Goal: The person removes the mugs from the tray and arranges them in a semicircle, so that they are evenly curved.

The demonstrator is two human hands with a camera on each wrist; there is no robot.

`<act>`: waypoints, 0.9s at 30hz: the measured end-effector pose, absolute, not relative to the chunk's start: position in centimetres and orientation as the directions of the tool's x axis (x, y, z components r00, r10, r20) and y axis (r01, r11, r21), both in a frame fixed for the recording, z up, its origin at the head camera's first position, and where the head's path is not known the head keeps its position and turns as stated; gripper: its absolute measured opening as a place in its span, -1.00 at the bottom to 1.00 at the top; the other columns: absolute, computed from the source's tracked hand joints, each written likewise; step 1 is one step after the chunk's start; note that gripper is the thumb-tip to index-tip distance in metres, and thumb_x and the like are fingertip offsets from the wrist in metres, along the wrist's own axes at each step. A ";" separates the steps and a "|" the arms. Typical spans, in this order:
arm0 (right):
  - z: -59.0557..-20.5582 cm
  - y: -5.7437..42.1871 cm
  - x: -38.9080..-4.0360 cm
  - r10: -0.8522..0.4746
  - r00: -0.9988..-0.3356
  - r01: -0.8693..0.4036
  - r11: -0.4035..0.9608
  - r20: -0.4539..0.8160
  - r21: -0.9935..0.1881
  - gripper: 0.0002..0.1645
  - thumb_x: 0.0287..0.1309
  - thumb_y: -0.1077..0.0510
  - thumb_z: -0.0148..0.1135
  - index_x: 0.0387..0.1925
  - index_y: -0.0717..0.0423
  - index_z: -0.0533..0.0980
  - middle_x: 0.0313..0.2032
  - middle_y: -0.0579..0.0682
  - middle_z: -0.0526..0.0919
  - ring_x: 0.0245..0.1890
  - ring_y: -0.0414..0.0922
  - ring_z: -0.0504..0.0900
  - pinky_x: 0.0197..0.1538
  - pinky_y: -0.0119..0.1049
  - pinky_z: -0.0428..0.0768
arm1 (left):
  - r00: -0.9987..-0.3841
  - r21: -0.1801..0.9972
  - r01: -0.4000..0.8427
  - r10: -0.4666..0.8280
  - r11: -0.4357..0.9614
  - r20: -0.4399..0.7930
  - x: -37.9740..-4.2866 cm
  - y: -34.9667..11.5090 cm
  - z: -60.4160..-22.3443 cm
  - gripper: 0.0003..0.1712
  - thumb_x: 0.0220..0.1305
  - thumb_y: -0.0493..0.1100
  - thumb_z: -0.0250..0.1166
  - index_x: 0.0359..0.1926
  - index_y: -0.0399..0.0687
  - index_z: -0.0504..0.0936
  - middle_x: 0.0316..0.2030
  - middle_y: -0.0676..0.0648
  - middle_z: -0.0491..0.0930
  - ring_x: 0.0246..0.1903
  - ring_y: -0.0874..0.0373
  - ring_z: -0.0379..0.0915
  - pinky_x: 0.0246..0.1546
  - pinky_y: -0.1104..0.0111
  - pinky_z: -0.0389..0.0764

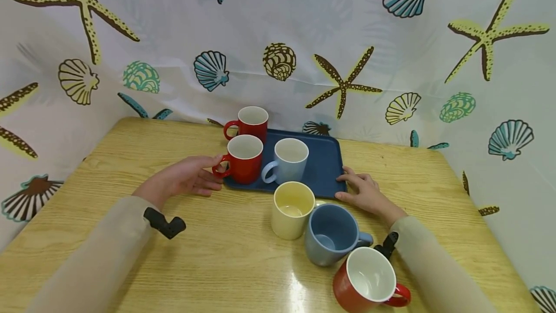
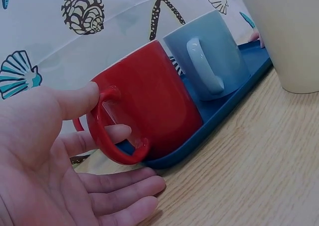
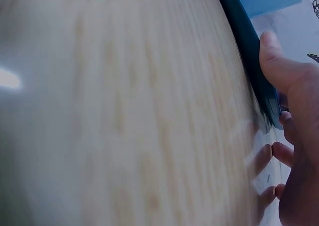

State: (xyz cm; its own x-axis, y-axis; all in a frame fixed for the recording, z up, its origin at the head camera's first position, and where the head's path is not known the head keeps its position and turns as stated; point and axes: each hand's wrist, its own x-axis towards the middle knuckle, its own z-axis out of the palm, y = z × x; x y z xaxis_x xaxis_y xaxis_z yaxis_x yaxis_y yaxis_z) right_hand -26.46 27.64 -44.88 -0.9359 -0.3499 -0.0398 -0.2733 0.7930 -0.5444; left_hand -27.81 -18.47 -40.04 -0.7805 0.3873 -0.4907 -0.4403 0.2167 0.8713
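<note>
A dark blue tray (image 1: 323,168) lies at the back of the table. On its left side stand two red mugs with white insides, one behind the other. My left hand (image 1: 187,177) holds the front red mug (image 2: 149,101) by its handle: the thumb lies on top, the index finger reaches through the loop, and the other fingers extend below. A light blue mug (image 1: 292,161) stands on the tray beside it. At the tray's front right corner my right hand (image 1: 365,192) grips the edge, thumb at the front and fingertips at the side.
The rear red mug (image 1: 253,124) is at the tray's back left. In front of the tray, a cream mug (image 1: 288,221), a darker blue mug (image 1: 323,250) and another red mug (image 1: 354,289) form a slanting row on the wooden table (image 1: 208,255). A shell-patterned cloth (image 1: 173,28) hangs behind.
</note>
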 end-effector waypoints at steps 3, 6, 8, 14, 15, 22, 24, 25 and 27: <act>-44.9 27.7 -26.5 -0.347 -0.937 -0.269 0.796 -0.044 -0.542 -0.28 0.07 -0.32 0.18 0.18 -0.04 0.41 0.42 0.01 -0.03 0.21 0.12 0.08 0.17 0.15 0.03 | -0.783 0.870 -0.443 0.379 0.216 -0.493 -27.9 -18.4 -40.1 -0.26 0.26 0.29 0.06 0.16 -0.24 0.27 0.10 -0.33 0.40 0.03 -0.14 0.44 0.03 0.09 0.47; -44.8 27.7 -26.5 -0.340 -0.939 -0.259 0.798 -0.053 -0.544 -0.28 0.07 -0.33 0.17 0.18 -0.06 0.40 0.43 -0.01 -0.04 0.22 0.12 0.07 0.18 0.15 0.02 | -0.786 0.871 -0.442 0.374 0.214 -0.492 -28.0 -18.4 -40.1 -0.33 0.26 0.28 0.07 0.06 -0.21 0.31 0.09 -0.32 0.41 0.04 -0.14 0.43 0.02 0.09 0.47; -44.8 27.7 -26.5 -0.338 -0.939 -0.255 0.799 -0.056 -0.544 -0.28 0.06 -0.34 0.17 0.19 -0.07 0.40 0.43 -0.03 -0.04 0.23 0.11 0.06 0.19 0.15 0.01 | -0.789 0.872 -0.436 0.373 0.220 -0.489 -28.0 -18.4 -40.0 -0.39 0.27 0.27 0.06 -0.01 -0.18 0.33 0.08 -0.31 0.41 0.04 -0.15 0.43 0.02 0.09 0.47; -44.8 27.6 -26.5 -0.340 -0.939 -0.255 0.795 -0.056 -0.550 -0.30 0.08 -0.31 0.18 0.18 -0.08 0.41 0.43 -0.05 -0.04 0.23 0.10 0.06 0.20 0.15 0.01 | -0.800 0.880 -0.404 0.371 0.249 -0.472 -27.7 -18.5 -39.8 -0.46 0.29 0.25 0.05 -0.12 -0.16 0.36 0.08 -0.31 0.43 0.03 -0.14 0.43 0.00 0.09 0.48; -44.8 27.6 -26.5 -0.339 -0.939 -0.253 0.794 -0.057 -0.553 -0.30 0.07 -0.31 0.18 0.18 -0.08 0.41 0.43 -0.05 -0.04 0.24 0.10 0.05 0.20 0.15 0.00 | -0.801 0.881 -0.400 0.372 0.251 -0.469 -27.6 -18.5 -39.7 -0.47 0.29 0.25 0.06 -0.13 -0.16 0.36 0.07 -0.31 0.43 0.03 -0.15 0.44 0.00 0.09 0.49; -45.0 27.5 -26.5 -0.338 -0.939 -0.247 0.790 -0.062 -0.560 -0.29 0.06 -0.33 0.17 0.18 -0.08 0.41 0.43 -0.05 -0.04 0.24 0.10 0.05 0.21 0.16 0.00 | -0.804 0.883 -0.395 0.370 0.252 -0.465 -27.0 -18.3 -39.1 -0.50 0.27 0.25 0.07 -0.21 -0.11 0.34 0.06 -0.32 0.45 -0.06 -0.13 0.48 -0.05 0.12 0.53; -45.0 27.6 -26.5 -0.338 -0.939 -0.250 0.789 -0.057 -0.561 -0.29 0.06 -0.33 0.17 0.18 -0.08 0.41 0.43 -0.05 -0.04 0.23 0.10 0.05 0.20 0.17 0.01 | -0.811 0.889 -0.384 0.369 0.250 -0.455 -26.9 -18.1 -39.1 -0.49 0.27 0.26 0.07 -0.21 -0.11 0.34 0.04 -0.32 0.46 -0.08 -0.11 0.50 -0.07 0.14 0.54; -45.1 27.6 -26.6 -0.339 -0.939 -0.252 0.789 -0.054 -0.561 -0.29 0.06 -0.33 0.17 0.18 -0.08 0.41 0.43 -0.04 -0.04 0.23 0.10 0.05 0.20 0.17 0.01 | -0.814 0.892 -0.383 0.368 0.242 -0.449 -26.8 -18.0 -39.1 -0.48 0.26 0.27 0.07 -0.21 -0.12 0.34 0.03 -0.31 0.46 -0.10 -0.11 0.50 -0.08 0.14 0.54; -45.2 27.7 -26.6 -0.340 -0.939 -0.254 0.787 -0.052 -0.563 -0.29 0.06 -0.33 0.17 0.18 -0.08 0.41 0.43 -0.04 -0.03 0.23 0.10 0.06 0.19 0.17 0.02 | -0.822 0.898 -0.379 0.364 0.224 -0.438 -26.6 -17.9 -39.3 -0.46 0.25 0.28 0.07 -0.22 -0.13 0.33 0.01 -0.31 0.48 -0.12 -0.09 0.52 -0.09 0.15 0.55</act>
State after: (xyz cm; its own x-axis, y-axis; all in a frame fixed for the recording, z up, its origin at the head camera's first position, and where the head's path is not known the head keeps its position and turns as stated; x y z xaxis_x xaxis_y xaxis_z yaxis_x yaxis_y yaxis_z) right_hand -26.56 27.72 -45.18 -0.9390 -0.3400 -0.0515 -0.2540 0.7868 -0.5626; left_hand -26.64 -17.88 -39.31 -0.8223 0.3637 -0.4377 -0.3787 0.2244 0.8979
